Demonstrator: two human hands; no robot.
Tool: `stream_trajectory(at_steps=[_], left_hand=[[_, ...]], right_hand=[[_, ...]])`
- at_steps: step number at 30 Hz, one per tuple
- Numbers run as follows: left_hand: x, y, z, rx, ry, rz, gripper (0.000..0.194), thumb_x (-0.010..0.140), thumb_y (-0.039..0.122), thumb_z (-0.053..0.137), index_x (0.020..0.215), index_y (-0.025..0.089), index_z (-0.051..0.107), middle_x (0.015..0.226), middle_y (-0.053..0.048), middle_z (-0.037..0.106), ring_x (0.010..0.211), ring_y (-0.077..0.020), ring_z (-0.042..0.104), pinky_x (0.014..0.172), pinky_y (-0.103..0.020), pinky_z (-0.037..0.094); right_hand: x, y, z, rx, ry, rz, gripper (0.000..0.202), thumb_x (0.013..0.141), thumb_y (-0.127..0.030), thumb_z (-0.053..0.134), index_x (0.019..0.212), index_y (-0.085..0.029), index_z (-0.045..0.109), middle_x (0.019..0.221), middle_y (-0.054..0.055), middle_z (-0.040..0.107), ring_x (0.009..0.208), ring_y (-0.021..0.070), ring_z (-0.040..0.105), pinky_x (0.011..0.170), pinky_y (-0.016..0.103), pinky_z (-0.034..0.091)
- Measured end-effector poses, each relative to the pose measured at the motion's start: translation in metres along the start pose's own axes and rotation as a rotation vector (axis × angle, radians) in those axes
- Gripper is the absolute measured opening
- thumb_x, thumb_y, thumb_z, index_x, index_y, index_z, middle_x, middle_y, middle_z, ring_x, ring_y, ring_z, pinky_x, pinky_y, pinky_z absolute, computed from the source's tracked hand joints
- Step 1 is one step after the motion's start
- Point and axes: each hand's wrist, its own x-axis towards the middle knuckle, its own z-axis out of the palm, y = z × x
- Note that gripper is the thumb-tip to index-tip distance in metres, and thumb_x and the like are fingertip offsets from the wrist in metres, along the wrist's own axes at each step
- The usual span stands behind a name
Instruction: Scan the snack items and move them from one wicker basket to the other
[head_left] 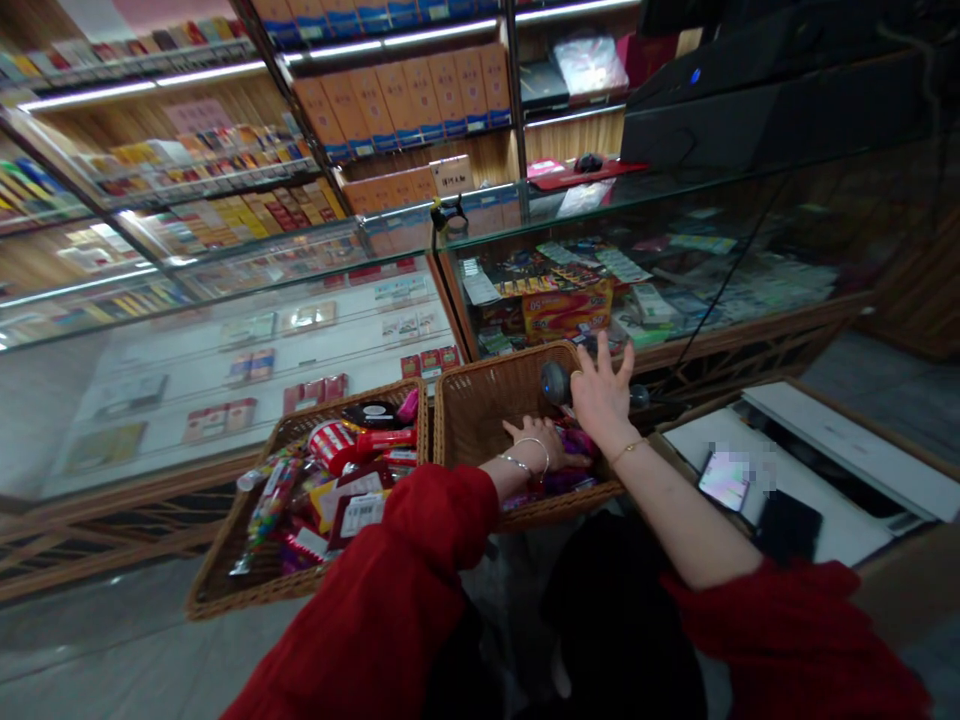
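Observation:
My left hand (541, 447), with a bangle at its wrist, reaches down into the right wicker basket (480, 395). Its fingers are spread and lie against purple shiny packets (574, 480) at the basket's right end. Above that same end hovers my right hand (604, 395), fingers apart, with nothing visible in its grasp. Just beside its thumb is a dark grey rounded object (555, 383) whose kind I cannot make out. The left wicker basket (217, 570) is heaped with assorted sweets, including a red-and-white striped cup (330, 443) and a tube of coloured candy (270, 500).
Glass display counters (360, 270) run behind the baskets, with boxes and packets inside. On the right, a carton (675, 450) bears a lit phone (726, 480) and a black flat item (787, 540). Stocked shelves (405, 95) line the back wall.

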Motion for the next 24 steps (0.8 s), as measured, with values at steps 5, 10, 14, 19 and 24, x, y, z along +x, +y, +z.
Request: stream_trajectory(at_steps=[5,10,14,19,24], left_hand=[[0.009,-0.001,0.009,-0.048,-0.015,0.005,0.096,0.074,0.080,0.056,0.152,0.026,0.040,0.160,-0.016,0.042,0.150,-0.0425,0.027,0.115,-0.080,0.015],[0.014,-0.002,0.010,-0.051,-0.074,-0.040,0.105,0.069,0.076,0.066,0.154,0.026,0.033,0.166,-0.017,0.031,0.153,-0.0428,0.021,0.115,-0.080,0.016],[0.011,-0.001,0.004,-0.051,-0.098,-0.052,0.105,0.066,0.070,0.073,0.154,0.029,0.031,0.166,-0.016,0.029,0.152,-0.0420,0.021,0.113,-0.081,0.021],[0.008,-0.003,-0.003,-0.054,-0.095,-0.032,0.103,0.063,0.058,0.081,0.149,0.029,0.034,0.161,-0.014,0.036,0.147,-0.0429,0.028,0.110,-0.082,0.024],[0.010,-0.006,0.001,-0.040,-0.039,0.001,0.092,0.058,0.048,0.086,0.138,0.028,0.046,0.155,-0.015,0.044,0.141,-0.0454,0.034,0.111,-0.079,0.027]], right_hand=[[0.001,0.000,-0.002,-0.002,-0.014,0.003,0.038,0.091,-0.013,0.044,0.104,-0.013,0.079,0.151,0.013,0.055,0.152,0.0418,0.024,0.120,0.074,0.015],[0.000,0.001,-0.001,0.020,0.000,-0.004,0.037,0.091,-0.013,0.045,0.103,-0.013,0.080,0.151,0.013,0.055,0.152,0.0425,0.025,0.120,0.075,0.013],[0.000,0.001,-0.001,0.028,-0.021,-0.004,0.035,0.091,-0.014,0.046,0.103,-0.012,0.079,0.152,0.014,0.054,0.153,0.0415,0.023,0.120,0.075,0.011],[0.000,0.000,-0.004,0.007,-0.045,0.001,0.036,0.092,-0.013,0.045,0.105,-0.012,0.079,0.153,0.013,0.053,0.153,0.0412,0.022,0.121,0.074,0.012],[0.000,0.000,-0.004,-0.006,-0.025,-0.005,0.037,0.092,-0.013,0.044,0.105,-0.014,0.079,0.152,0.012,0.054,0.153,0.0405,0.024,0.120,0.073,0.014]])
